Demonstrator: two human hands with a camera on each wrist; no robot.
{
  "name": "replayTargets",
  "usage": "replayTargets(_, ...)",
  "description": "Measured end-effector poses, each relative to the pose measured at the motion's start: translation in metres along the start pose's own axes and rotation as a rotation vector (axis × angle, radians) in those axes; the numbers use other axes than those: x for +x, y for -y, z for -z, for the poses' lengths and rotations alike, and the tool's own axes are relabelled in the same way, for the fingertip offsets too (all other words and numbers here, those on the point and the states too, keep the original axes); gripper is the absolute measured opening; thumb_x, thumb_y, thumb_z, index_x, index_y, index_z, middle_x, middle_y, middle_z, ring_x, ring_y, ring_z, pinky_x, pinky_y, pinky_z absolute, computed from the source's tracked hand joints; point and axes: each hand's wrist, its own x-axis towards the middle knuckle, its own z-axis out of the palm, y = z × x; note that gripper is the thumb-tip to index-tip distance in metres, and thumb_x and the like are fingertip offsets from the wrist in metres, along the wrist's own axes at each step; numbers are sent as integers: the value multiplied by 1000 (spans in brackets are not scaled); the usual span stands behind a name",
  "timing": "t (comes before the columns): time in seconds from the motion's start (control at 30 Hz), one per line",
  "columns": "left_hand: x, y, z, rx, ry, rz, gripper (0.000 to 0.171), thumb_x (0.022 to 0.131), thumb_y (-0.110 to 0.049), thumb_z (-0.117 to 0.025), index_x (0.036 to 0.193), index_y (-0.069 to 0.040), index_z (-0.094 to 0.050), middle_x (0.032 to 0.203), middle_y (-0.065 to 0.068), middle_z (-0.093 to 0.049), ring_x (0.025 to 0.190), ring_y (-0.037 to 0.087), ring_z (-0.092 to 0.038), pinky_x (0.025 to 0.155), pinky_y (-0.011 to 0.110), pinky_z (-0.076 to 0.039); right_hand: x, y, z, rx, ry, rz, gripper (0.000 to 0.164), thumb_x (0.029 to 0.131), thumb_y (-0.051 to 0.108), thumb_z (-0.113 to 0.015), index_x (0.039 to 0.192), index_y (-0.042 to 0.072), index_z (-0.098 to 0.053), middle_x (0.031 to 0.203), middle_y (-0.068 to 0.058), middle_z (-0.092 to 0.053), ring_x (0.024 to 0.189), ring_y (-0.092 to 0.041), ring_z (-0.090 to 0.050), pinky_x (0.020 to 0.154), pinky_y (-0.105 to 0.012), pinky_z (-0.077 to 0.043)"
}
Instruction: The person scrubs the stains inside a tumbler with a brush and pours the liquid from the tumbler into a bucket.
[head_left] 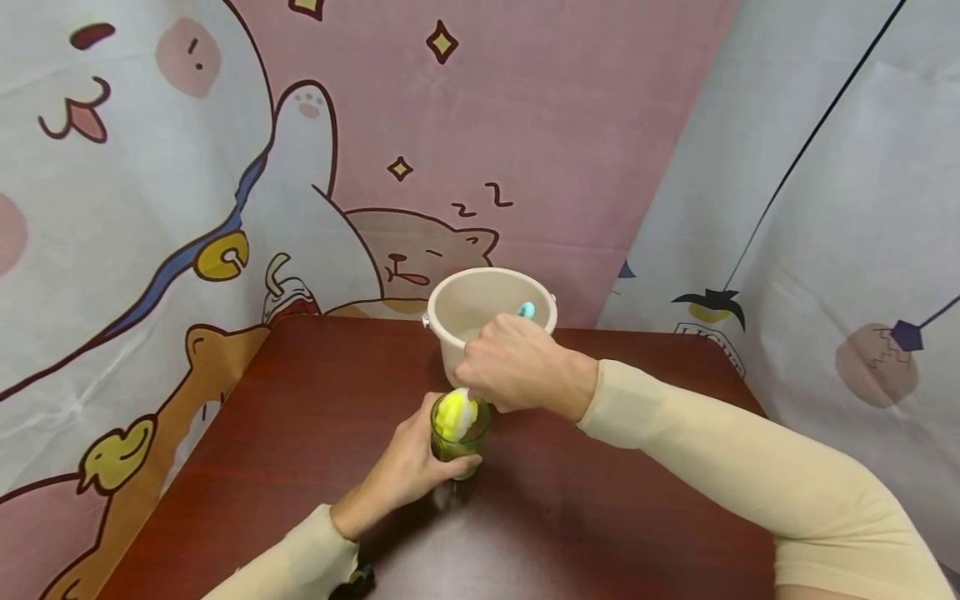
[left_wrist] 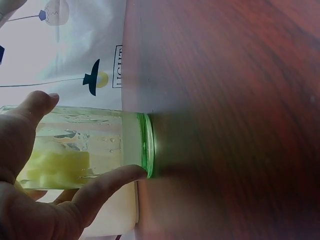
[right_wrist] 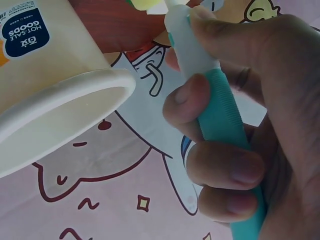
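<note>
Left hand (head_left: 415, 457) is curling its fingers round the green glass (left_wrist: 102, 132), near the bucket (head_left: 447, 342); right hand (head_left: 512, 364) is gripping the brush handle (right_wrist: 223, 106), with the yellow sponge (head_left: 453, 415) sitting inside the glass. Bracing the glass firmly while turning the sponge should be working best.

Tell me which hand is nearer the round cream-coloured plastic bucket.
Right. The right hand overlaps the bucket's near rim in the head view; the left hand is lower, closer to the person, gripping the green-tinted transparent cylindrical cup.
</note>
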Motion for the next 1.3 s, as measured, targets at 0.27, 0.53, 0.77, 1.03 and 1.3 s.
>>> replayTargets(0.27, 0, 0, -2, 7, -16, -30, 85, 86, -39, -106, 150, -17, -55, 128, -2, -76, 111, 14, -76, 96, 36, -66, 1, 7, -1, -125, -18, 16, 30, 74, 10, -85, 66, 32, -67, 62, 9, -69, 52, -14, -40, 51, -35, -51)
replayTargets(0.53, -1, 0, -1, 14, -13, -23, 85, 86, -40, -106, 151, -18, -55, 128, -3, -76, 110, 15, -77, 94, 34, -66, 0, 8, 2, -155, 29, 25, 27, 76, 13, -87, 70, 32, -68, 64, 8, -69, 51, -15, -50, 52, -35, -53)
replayTargets(0.77, -1, 0, 1, 10, 3, 4, 86, 86, -39, -106, 152, -19, -54, 131, -3, -78, 113, 15, -78, 97, 35, -66, -3, 4, 5, -120, 64, 52, 25, 78, 25, -92, 71, 31, -69, 65, 7, -70, 52, -17, -55, 51, -37, -53)
replayTargets(1.03, 0, -1, 0, 11, 11, 12, 86, 87, -39, -106, 152, -20, -53, 129, -4, -78, 109, 13, -78, 94, 33, -65, -5, -1, 9, -5, 174, 34, 31, 89, 51, -96, 81, 31, -73, 71, 6, -71, 55, -18, -53, 51, -39, -52)
replayTargets(1.3, 0, -3, 0, 19, 6, 15, 88, 86, -38, -106, 154, -19, -54, 133, -2, -78, 115, 15, -78, 99, 37, -66, -13, -9, 1, 127, 165, 3, 44, 95, 54, -90, 69, 31, -63, 63, 6, -62, 52, -19, -51, 45, -38, -38)
